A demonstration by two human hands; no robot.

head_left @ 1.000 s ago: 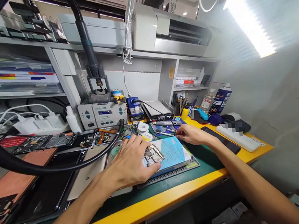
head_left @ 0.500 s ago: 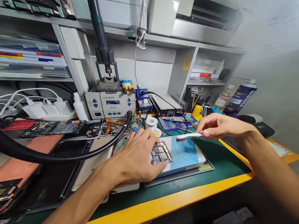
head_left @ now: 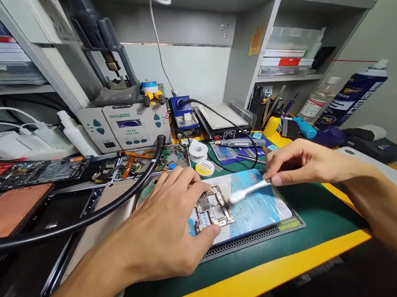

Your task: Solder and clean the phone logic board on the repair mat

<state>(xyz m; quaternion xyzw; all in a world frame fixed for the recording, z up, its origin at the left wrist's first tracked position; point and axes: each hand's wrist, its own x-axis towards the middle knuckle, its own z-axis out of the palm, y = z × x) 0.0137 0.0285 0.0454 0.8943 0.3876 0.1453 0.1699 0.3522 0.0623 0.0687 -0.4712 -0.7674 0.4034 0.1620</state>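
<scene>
A phone circuit board [head_left: 213, 206] lies on a blue-and-white plastic-wrapped pad [head_left: 258, 208]. My left hand [head_left: 175, 217] holds it at its left side, the thumb at the near edge and the fingers at the far edge, hiding part of it. Between the thumb and fingers of my right hand [head_left: 292, 164] is a white toothbrush [head_left: 250, 190], held by its handle. Its blurred head points left, close to the board's right edge; whether it touches, I cannot tell. Beneath the pad lies a grey perforated mat [head_left: 255, 236].
A black hose [head_left: 119, 208] arches over the left side, above phone parts. Behind the pad stand a hot-air station [head_left: 128, 125], a solder spool [head_left: 197, 150] and a yellow-labelled tin [head_left: 205, 167]. Bottles and a spray can [head_left: 354, 92] stand at right.
The view has moved closer and lower. My right hand has brought the toothbrush head down and left, towards the board. My left hand keeps its hold on the board.
</scene>
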